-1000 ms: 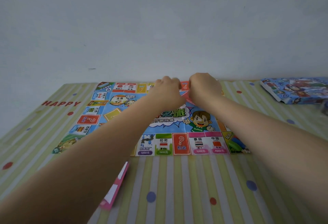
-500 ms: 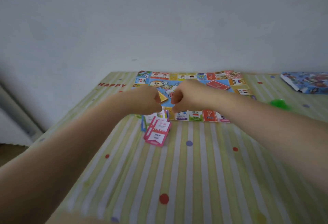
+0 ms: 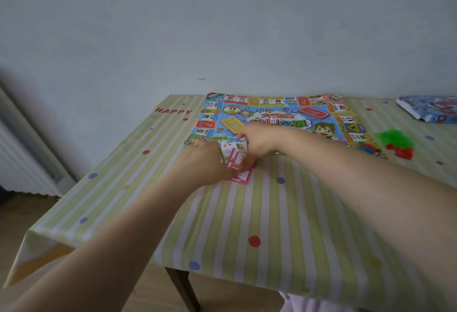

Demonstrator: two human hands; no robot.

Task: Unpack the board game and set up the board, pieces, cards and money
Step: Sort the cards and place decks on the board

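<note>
The colourful game board [image 3: 272, 113] lies unfolded at the far middle of the table. On it sit an orange card stack [image 3: 232, 124], a red card stack [image 3: 313, 111] and a white die [image 3: 273, 120]. At the board's near left corner my left hand [image 3: 205, 160] and my right hand [image 3: 257, 143] together hold a fan of paper money notes [image 3: 233, 154], pink, green and white. A pink stack of notes [image 3: 243, 177] lies on the cloth just below them. The fingertips are blurred.
Green pieces [image 3: 393, 138] and red pieces [image 3: 403, 152] lie right of the board. The blue game box [image 3: 427, 108] sits at the far right. The striped, dotted tablecloth [image 3: 272, 212] covers the table; its left edge drops to the floor beside a white radiator [image 3: 22, 163].
The view has pulled back and swung left. My hands came from the board's middle to its near left corner, and notes are now fanned between them above the pink stack.
</note>
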